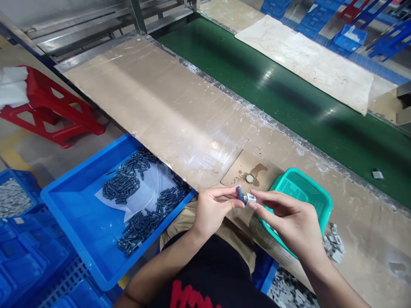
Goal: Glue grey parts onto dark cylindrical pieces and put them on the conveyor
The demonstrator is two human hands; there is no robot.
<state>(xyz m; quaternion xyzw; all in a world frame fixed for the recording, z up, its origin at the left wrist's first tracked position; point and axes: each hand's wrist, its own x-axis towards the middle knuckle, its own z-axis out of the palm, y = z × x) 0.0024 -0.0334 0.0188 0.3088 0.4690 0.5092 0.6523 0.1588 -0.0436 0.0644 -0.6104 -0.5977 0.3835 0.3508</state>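
Centrally, dark part (240, 194): held tilted over the near edge of the bench, just beside the pale part; too small to tell whether joined.
Pale part (251, 198): small, squarish, with an opening in one face.
Left hand (210, 209): fingers narrowed to a pinch on the dark part.
Right hand (295, 218): fingers and thumb closed around the pale part, partly in front of the green basket.
Card (231, 168): flat on the bench just beyond both hands, marked by a dark wet-looking stain.
Cap (249, 178): round, resting on the card.
Green basket (327, 205): perforated, beside the card.
Loose pieces (334, 244): grey-white, heaped to the right of the green basket.
Bench (147, 98): brown, scuffed, running alongside the belt.
Blue tray (73, 239): left of the body, strewn with dark pieces (123, 184), some on a white sheet (167, 177).
Belt (224, 55): green, beyond the bench, carrying one small pale block (378, 174).
Red stool (64, 107): on the floor at far left, topped with white material.
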